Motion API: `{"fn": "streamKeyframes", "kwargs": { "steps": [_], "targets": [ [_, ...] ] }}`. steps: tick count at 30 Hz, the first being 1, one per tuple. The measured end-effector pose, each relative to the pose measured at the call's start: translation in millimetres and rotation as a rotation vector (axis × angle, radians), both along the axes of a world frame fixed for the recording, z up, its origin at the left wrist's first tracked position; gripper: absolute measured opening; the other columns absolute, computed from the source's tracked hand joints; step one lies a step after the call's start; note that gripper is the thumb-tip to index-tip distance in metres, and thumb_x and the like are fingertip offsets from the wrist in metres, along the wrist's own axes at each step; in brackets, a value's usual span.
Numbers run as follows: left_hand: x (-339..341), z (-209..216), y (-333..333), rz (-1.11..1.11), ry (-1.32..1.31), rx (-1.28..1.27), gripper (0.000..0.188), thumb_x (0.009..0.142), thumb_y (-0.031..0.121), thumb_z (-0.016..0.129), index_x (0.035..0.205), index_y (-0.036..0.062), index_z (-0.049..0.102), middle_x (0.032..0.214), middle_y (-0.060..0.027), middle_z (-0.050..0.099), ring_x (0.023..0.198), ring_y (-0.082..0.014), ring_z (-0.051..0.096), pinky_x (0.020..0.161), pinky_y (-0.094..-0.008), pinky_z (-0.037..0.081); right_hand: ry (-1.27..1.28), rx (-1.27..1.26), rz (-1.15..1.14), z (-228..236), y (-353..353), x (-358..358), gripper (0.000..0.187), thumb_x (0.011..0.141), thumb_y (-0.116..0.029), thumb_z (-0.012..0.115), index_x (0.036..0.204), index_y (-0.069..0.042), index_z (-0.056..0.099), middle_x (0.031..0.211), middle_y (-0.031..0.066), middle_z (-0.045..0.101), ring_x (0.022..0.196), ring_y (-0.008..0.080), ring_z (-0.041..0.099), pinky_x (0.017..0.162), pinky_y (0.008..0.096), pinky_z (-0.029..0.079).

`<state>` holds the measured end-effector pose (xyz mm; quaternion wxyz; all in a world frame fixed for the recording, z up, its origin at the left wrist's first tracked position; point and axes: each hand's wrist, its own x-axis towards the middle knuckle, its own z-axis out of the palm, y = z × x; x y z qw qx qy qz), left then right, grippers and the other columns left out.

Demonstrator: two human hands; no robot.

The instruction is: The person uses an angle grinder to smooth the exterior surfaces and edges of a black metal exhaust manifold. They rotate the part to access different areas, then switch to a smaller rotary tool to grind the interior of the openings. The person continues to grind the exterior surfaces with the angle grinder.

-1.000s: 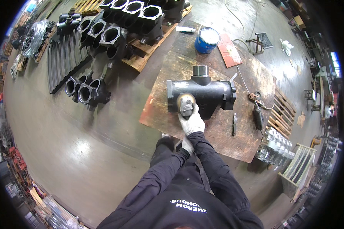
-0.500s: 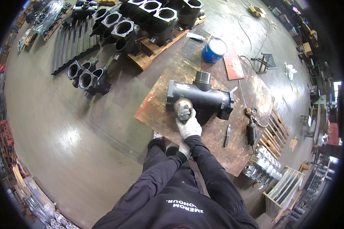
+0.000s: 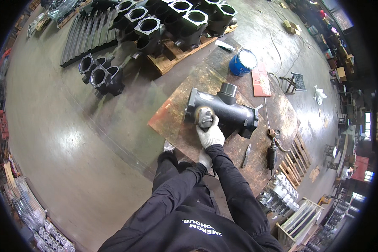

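A black metal pipe fitting (image 3: 222, 110), T-shaped with flanged ends and a short upright branch, lies on the worn tabletop (image 3: 172, 119). An angle grinder (image 3: 205, 118) rests against its near side, close to the left flange. My right hand (image 3: 211, 136), in a white knit glove, is closed around the grinder just behind its head. Behind it, partly covered by my right wrist, my gloved left hand (image 3: 205, 159) is closed at the grinder's rear; its fingers are mostly hidden. The grinder's disc is largely concealed by its head.
A blue can (image 3: 242, 63) and a red flat box (image 3: 261, 83) sit at the table's far side. To the right lie a knife-like tool (image 3: 246, 156) and a black power tool (image 3: 272, 154) with a cord. Black castings (image 3: 149, 31) crowd a pallet (image 3: 166, 63) beyond; more stand on the floor.
The whole view has shifted and turned slightly. Both hands keep their hold on the grinder, which stays by the fitting's left end.
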<state>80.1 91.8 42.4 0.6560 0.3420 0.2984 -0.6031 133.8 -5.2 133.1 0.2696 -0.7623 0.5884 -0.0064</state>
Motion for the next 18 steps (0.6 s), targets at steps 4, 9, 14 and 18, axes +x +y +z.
{"fn": "streamKeyframes", "kwargs": {
  "steps": [4, 9, 14, 18],
  "targets": [
    [-2.3, -6.0, 4.8, 0.045, 0.053, 0.072, 0.054, 0.105, 0.04, 0.028, 0.138, 0.0054, 0.052, 0.138, -0.0156, 0.058, 0.129, -0.0327, 0.052, 0.111, -0.0454, 0.039, 0.039, 0.077, 0.038, -1.3, 3.3, 1.8, 0.087, 0.082, -0.054, 0.071, 0.148, -0.012, 0.031, 0.101, 0.0238, 0.071, 0.09, 0.0408, 0.071, 0.08, 0.0477, 0.057],
    [0.4, -18.9, 9.2, -0.03, -0.148, -0.031, 0.051, 0.104, 0.038, 0.03, 0.139, 0.0068, 0.052, 0.138, -0.0157, 0.058, 0.127, -0.032, 0.055, 0.11, -0.0442, 0.042, 0.029, 0.099, 0.017, -3.7, 5.9, 7.1, 0.084, 0.083, -0.052, 0.072, 0.146, -0.012, 0.033, 0.103, 0.0238, 0.071, 0.092, 0.041, 0.071, 0.08, 0.0478, 0.056],
    [-4.2, -13.9, 10.1, 0.169, 0.057, -0.09, 0.05, 0.106, 0.033, 0.028, 0.14, 0.0047, 0.049, 0.141, -0.0172, 0.055, 0.129, -0.0329, 0.053, 0.111, -0.0473, 0.041, -0.029, 0.044, -0.034, -0.7, 11.6, 0.3, 0.081, 0.082, -0.049, 0.075, 0.143, -0.014, 0.035, 0.099, 0.026, 0.071, 0.089, 0.045, 0.07, 0.078, 0.0501, 0.056],
    [-7.5, -7.2, 20.6, 0.055, 0.089, -0.012, 0.044, 0.105, 0.01, 0.027, 0.148, 0.0044, 0.036, 0.147, -0.0173, 0.049, 0.135, -0.0326, 0.048, 0.112, -0.0488, 0.042, -0.022, 0.1, -0.055, 1.8, 22.1, -10.1, 0.084, 0.081, -0.049, 0.076, 0.144, -0.013, 0.033, 0.102, 0.027, 0.071, 0.093, 0.0451, 0.07, 0.082, 0.05, 0.055]
  ]
}}
